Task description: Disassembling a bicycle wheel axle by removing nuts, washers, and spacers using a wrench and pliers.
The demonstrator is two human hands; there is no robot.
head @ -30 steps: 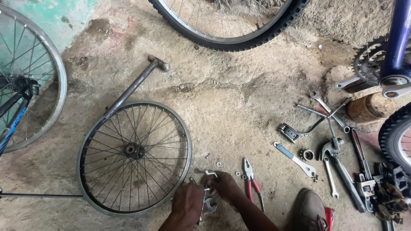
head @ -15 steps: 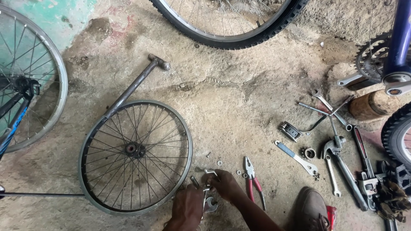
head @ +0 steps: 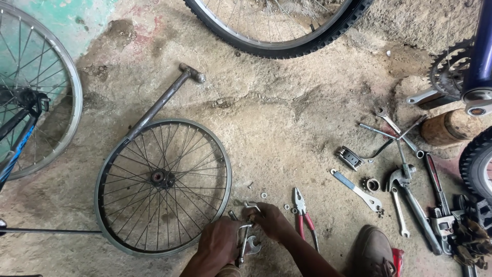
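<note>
Both hands grip 1 small metal bracket [head: 245, 238]: left hand [head: 218, 246] steadies it, right hand [head: 271, 221] clamps its top, beside the bare wheel rim [head: 221, 159].

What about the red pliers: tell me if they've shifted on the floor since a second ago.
No. The red pliers lie where they did, the same gap off the right edge of the wheel lying flat on the floor.
</note>
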